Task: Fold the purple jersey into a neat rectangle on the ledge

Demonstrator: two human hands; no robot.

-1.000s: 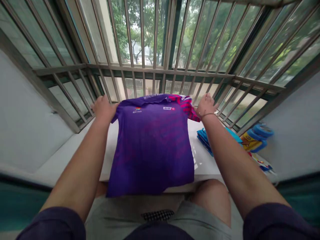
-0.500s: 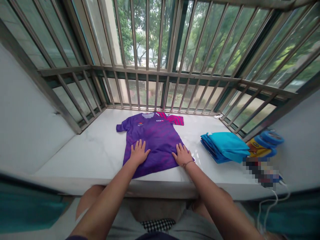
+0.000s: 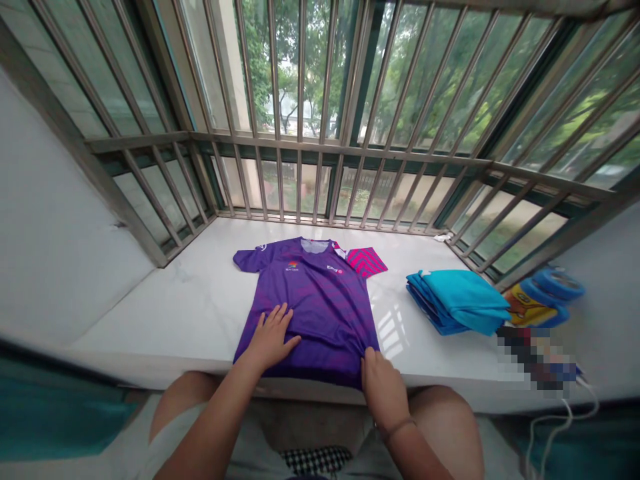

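A purple T-shirt [image 3: 313,300] lies spread face up on the white marble sill, its collar toward the window and its hem at the front edge. One sleeve is purple, the other pink with stripes. My left hand [image 3: 273,338] rests flat on the lower left of the shirt with fingers spread. At the lower right corner, my right hand [image 3: 384,387] is closed on the shirt's side edge near the hem, its fingertips pinching the cloth.
A stack of folded blue clothes [image 3: 457,300] sits on the sill [image 3: 190,293] to the right. Beside it are a blue-and-yellow container [image 3: 540,297], a blurred-out item and white cables [image 3: 565,413]. Metal window bars [image 3: 320,147] enclose the back and both sides.
The shirt has come nearer to me, its hem now at the sill's front edge. My right hand has gone from lying flat to gripping the lower right edge; my left hand still lies flat.
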